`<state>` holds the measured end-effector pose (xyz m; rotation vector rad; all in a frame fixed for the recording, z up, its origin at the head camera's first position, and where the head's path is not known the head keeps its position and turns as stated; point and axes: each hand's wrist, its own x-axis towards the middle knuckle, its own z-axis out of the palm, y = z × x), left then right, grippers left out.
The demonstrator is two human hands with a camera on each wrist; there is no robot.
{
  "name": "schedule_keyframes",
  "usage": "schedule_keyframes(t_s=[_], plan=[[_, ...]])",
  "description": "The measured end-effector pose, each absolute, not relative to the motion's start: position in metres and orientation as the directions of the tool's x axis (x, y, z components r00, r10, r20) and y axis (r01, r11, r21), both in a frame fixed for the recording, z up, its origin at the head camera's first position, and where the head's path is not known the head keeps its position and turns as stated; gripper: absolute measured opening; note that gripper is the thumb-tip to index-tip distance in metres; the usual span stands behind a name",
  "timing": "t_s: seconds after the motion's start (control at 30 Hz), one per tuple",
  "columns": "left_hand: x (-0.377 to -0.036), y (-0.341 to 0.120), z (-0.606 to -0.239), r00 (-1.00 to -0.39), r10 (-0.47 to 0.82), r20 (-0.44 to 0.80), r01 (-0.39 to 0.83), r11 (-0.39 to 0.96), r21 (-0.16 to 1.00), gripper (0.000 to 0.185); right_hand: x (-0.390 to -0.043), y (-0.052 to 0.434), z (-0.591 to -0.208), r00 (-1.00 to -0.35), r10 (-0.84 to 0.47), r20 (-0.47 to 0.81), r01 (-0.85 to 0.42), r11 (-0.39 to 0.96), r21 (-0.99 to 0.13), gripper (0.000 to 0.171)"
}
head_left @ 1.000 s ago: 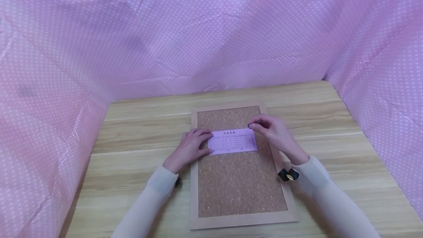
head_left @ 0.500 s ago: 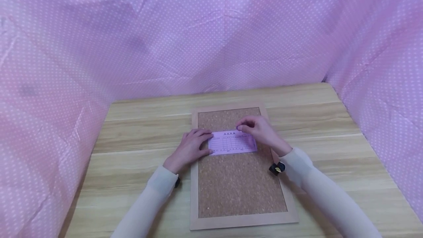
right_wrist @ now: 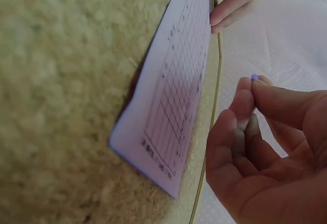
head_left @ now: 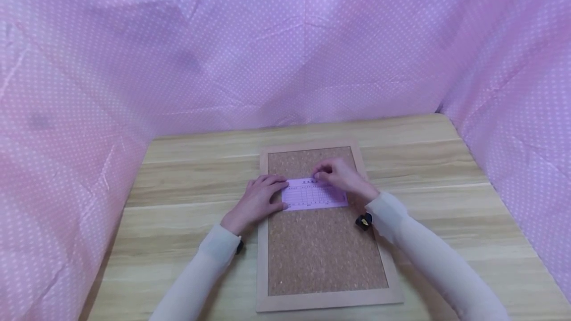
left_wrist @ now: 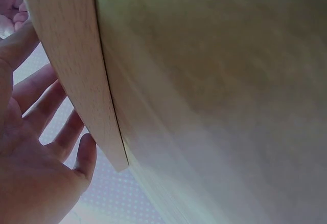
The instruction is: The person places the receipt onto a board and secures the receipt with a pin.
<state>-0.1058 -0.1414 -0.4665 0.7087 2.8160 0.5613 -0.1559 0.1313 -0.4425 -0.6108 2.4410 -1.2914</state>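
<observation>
A printed pink form slip [head_left: 302, 198] lies across the upper part of a wood-framed cork board [head_left: 325, 251]. My left hand [head_left: 256, 198] rests over the board's left edge, its fingertips and thumb tip at the slip's left end. Thumb and index finger of my right hand [head_left: 341, 177] pinch a purple pushpin [right_wrist: 254, 77] close to the slip's top edge, right of the left hand. Only a small purple end of it shows; the fingers hide the rest. In the right wrist view, the slip's near corner [right_wrist: 122, 139] lifts a little off the cork.
The board lies on a light wood-grain table [head_left: 192, 177]. Pink polka-dot cloth [head_left: 276, 53] hangs behind and on both sides. A black wrist device [head_left: 364, 221] sits at the right cuff, and part of another [head_left: 240, 246] shows at the left.
My right hand has moved left along the slip's top edge from its right corner towards the middle, still pinching the pushpin. The left hand and the slip stay in place.
</observation>
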Motion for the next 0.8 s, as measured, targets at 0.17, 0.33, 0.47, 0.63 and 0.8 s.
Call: schedule_keyframes(t_s=[0.17, 0.33, 0.47, 0.63, 0.8], plan=[[-0.104, -0.142, -0.467, -0.868, 0.489, -0.085, 0.418, 0.813, 0.407, 0.064, -0.160, 0.126, -0.442, -0.848, -0.513, -0.134, -0.208, 0.556, -0.805, 0.015], [-0.104, -0.142, -0.466, -0.869, 0.489, -0.081, 0.419, 0.812, 0.407, 0.064, -0.165, 0.122, -0.442, -0.853, -0.483, -0.198, -0.195, 0.647, -0.737, 0.014], [-0.103, -0.142, -0.466, -0.870, 0.489, -0.071, 0.420, 0.807, 0.415, 0.064, -0.166, 0.120, -0.444, -0.853, -0.476, -0.213, -0.185, 0.658, -0.730, 0.013], [-0.104, -0.141, -0.467, -0.871, 0.484, -0.079, 0.413, 0.811, 0.413, 0.064, -0.167, 0.118, -0.445, -0.849, -0.486, -0.207, -0.186, 0.642, -0.744, 0.013], [-0.104, -0.141, -0.467, -0.871, 0.488, -0.064, 0.423, 0.809, 0.409, 0.064, -0.168, 0.115, -0.445, -0.848, -0.466, -0.253, -0.138, 0.655, -0.743, 0.013]])
